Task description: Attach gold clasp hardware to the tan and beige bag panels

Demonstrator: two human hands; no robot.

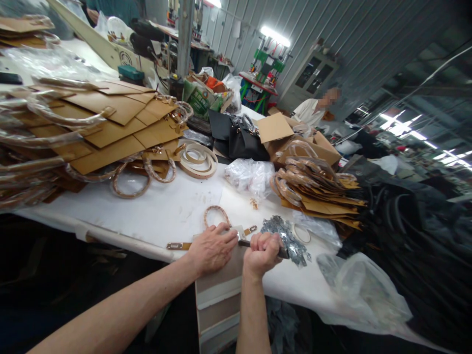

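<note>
My left hand (pixel 216 250) presses down at the table's front edge, its fingers bent and close together over a tan strap. One strap end with a metal plate (pixel 179 246) sticks out on its left; another metal-plated tan tip (pixel 250 229) shows past the fingertips. A round plastic-wrapped handle (pixel 217 215) lies just beyond that hand. My right hand (pixel 261 253) is a fist around a dark-handled tool (pixel 283 252), whose narrow shaft points at my left fingertips. The tool's tip and exact kind are hidden. Beside the fist lies a heap of small grey metal pieces (pixel 285 238).
Tan bag panels with wrapped handles (pixel 110 115) are piled left, with another stack (pixel 320 191) right. Rolled strips (pixel 199 160), a black bag (pixel 239 137), a clear plastic bundle (pixel 250 177) and small gold parts (pixel 253 203) lie between. A person (pixel 309 110) is beyond the cardboard box (pixel 313 147).
</note>
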